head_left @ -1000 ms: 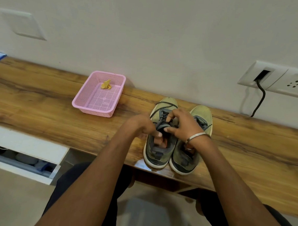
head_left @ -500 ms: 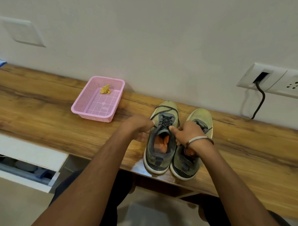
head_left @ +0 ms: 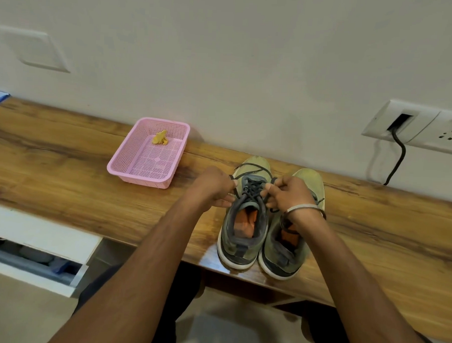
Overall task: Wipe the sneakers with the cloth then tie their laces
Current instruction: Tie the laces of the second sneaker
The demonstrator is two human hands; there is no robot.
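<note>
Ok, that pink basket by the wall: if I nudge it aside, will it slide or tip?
The pink basket is likely light: thin perforated plastic, holding only a small yellow cloth. It sits low and wide with a flat base, so it should slide rather than tip. The wooden table looks smooth and glossy, so a gentle push may send it far.

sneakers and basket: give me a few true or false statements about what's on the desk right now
1. Both hands pull laces on the left sneaker. True: the left hand and right hand each pinch a lace end.
2. The cloth lies on the desk beside the sneakers. False: it lies in the pink basket.
3. The right sneaker stands beside the left one, toes to the wall. True.
4. The basket stands right of the sneakers. False: it stands to their left.
5. A cable is plugged into the wall socket. True.
</note>
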